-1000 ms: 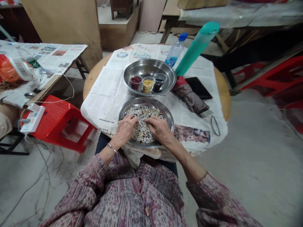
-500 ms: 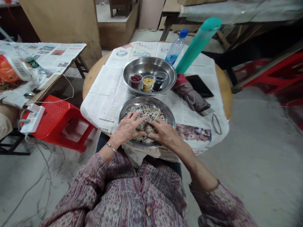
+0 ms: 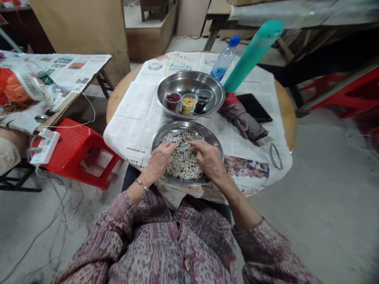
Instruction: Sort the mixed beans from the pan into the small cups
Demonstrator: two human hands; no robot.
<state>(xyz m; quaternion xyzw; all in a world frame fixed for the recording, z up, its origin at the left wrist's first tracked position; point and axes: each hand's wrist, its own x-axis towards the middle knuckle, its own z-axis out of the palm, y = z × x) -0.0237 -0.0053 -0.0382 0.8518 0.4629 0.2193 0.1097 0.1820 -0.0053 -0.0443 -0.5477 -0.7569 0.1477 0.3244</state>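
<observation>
A steel pan (image 3: 215, 139) full of mixed beans and grains (image 3: 183, 161) sits at the near edge of a round table. My left hand (image 3: 158, 161) rests on the left part of the mix, fingers curled, fingertips in the grains. My right hand (image 3: 209, 157) lies on the right part, fingers bent and pinching at the mix. Behind it a second steel pan (image 3: 166, 88) holds three small cups: red beans (image 3: 173, 98), yellow grains (image 3: 188, 103) and dark beans (image 3: 201, 101).
Newspaper (image 3: 133, 118) covers the round table. A water bottle (image 3: 223, 63), a teal tube (image 3: 251, 53), a folded cloth (image 3: 242, 120), a dark tablet (image 3: 254, 108) and a ring (image 3: 276, 156) lie to the right. A red stool (image 3: 77, 146) and a side table (image 3: 59, 75) stand to the left.
Both hands have shifted over the mixed grains: they came together half a second ago and have drawn slightly apart, fingertips now further up the pan. The view moved a little.
</observation>
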